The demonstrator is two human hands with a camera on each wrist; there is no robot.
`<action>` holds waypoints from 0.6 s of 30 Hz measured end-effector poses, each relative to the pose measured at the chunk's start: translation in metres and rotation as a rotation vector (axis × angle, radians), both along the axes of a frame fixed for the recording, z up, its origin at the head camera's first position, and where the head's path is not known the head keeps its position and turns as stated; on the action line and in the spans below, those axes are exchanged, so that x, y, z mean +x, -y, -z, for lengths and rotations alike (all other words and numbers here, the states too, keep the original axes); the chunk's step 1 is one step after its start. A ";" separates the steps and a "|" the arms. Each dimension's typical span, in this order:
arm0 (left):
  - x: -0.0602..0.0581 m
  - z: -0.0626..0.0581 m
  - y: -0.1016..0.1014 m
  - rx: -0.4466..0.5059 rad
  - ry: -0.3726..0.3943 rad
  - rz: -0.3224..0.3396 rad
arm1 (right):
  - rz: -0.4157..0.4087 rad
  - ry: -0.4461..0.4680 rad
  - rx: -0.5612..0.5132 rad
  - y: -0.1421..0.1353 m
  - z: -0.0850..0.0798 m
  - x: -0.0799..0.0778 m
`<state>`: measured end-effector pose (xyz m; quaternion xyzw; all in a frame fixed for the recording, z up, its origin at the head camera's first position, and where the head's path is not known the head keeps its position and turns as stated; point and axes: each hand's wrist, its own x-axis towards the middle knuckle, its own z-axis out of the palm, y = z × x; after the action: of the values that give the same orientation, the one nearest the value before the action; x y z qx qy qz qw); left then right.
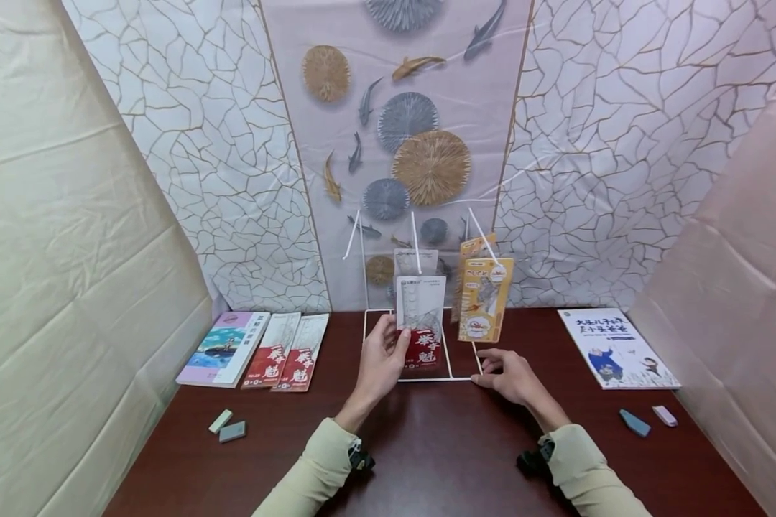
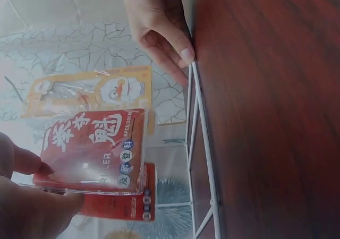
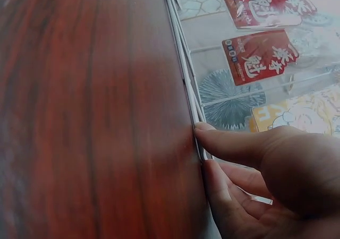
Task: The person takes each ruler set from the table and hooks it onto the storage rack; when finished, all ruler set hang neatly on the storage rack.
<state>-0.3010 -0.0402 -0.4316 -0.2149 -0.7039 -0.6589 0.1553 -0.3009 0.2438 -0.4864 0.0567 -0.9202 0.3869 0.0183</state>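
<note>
My left hand [image 1: 381, 359] pinches the edge of a red and white ruler pack [image 1: 422, 316], its thumb in front and its fingers behind. In the left wrist view the label on the pack [image 2: 93, 148] reads "RULER". Behind it, a second ruler pack [image 3: 260, 57] hangs on the middle prong of a white wire display rack [image 1: 433, 380]. At the rack's front right corner my right hand [image 1: 507, 377] has thumb and forefinger pinching the base wire. Yellow cartoon packs [image 1: 488, 301] hang one behind another from the right prong [image 1: 483, 237], just above that hand.
Two more ruler packs [image 1: 300, 355] lie on the table at left, beside a purple-edged book [image 1: 216, 352]. A white picture book [image 1: 614, 348] lies at right. Small erasers [image 1: 233, 431] are near the left front, and a blue [image 1: 634, 423] and a pink one [image 1: 664, 416] at right.
</note>
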 end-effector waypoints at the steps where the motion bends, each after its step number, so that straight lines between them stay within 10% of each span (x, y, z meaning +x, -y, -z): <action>1: -0.002 0.001 0.000 -0.006 0.000 -0.005 | 0.000 0.000 0.004 0.000 0.000 0.000; 18: -0.047 -0.006 0.008 -0.123 -0.007 -0.021 | 0.010 0.022 0.006 -0.001 -0.001 -0.002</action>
<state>-0.3478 -0.0477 -0.4252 -0.2190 -0.7448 -0.6119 0.1513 -0.3032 0.2453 -0.4854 0.0477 -0.9218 0.3846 0.0099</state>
